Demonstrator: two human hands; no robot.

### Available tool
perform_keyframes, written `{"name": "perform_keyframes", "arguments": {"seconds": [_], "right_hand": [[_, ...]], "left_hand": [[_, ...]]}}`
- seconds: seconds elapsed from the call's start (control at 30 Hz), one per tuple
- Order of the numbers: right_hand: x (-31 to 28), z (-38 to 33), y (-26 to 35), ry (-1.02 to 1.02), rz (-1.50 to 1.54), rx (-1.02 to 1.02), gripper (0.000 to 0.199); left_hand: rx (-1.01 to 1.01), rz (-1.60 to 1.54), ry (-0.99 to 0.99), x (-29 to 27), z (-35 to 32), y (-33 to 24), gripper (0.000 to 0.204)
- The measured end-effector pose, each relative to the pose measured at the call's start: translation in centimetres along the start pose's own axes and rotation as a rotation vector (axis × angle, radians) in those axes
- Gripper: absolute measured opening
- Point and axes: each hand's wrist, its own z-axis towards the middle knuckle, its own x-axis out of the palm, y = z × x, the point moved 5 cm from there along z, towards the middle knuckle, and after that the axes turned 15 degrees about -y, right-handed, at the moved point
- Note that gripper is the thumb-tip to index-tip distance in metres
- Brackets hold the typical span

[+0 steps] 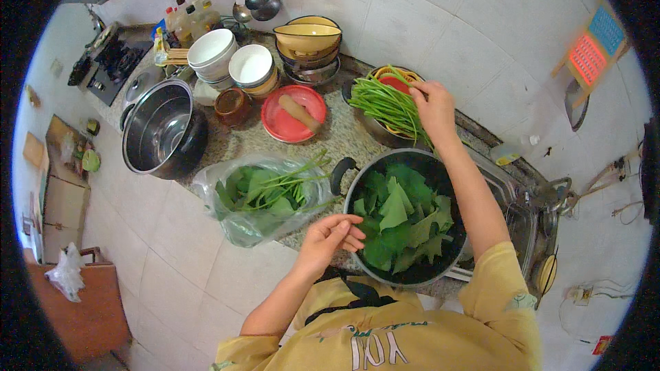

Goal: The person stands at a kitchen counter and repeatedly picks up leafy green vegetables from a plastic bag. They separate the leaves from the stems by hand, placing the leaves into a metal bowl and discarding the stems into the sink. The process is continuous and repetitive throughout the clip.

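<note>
My right hand [434, 108] reaches forward over a bundle of long green stems [386, 104] that lies across a dark bowl [375, 129] on the counter; its fingers close on the stems' far end. My left hand [331, 235] hovers at the near rim of a black pot [347, 196] filled with large green leaves [402, 218]. The fingers are loosely curled and hold nothing that I can see. A clear plastic bag [242, 227] with more leaves and stems lies just left of that hand.
A steel stockpot [158, 134] stands at the counter's left. Behind are white bowls [230, 62], a red plate [292, 127] with a wooden pestle, a brown cup [231, 104], stacked yellow bowls [308, 41], bottles and a gas stove [113, 62]. A sink [519, 216] lies right.
</note>
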Motion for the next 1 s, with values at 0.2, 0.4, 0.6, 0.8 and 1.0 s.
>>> {"name": "perform_keyframes", "arguments": {"seconds": [0.2, 0.4, 0.6, 0.8, 1.0], "right_hand": [[6.0, 0.0, -1.8, 0.125, -0.134, -0.17, 0.014], [6.5, -1.1, -1.3, 0.202, -0.162, -0.182, 0.018], [6.9, -1.3, -2.5, 0.208, -0.119, -0.182, 0.029], [6.8, -1.4, -2.0, 0.255, -0.145, -0.193, 0.034], [6.7, -1.3, -2.4, 0.286, -0.162, -0.169, 0.038]], "left_hand": [[-0.014, -0.074, -0.078, -3.1, -0.6, 0.3, 0.029], [-0.023, -0.087, -0.091, -3.9, -0.9, 0.3, 0.029], [-0.041, -0.052, -0.062, -3.0, -0.7, -0.1, 0.029], [-0.033, -0.065, -0.076, -3.2, -1.1, -0.3, 0.027], [0.035, -0.043, -0.141, -4.5, -1.1, -0.3, 0.025]]}}
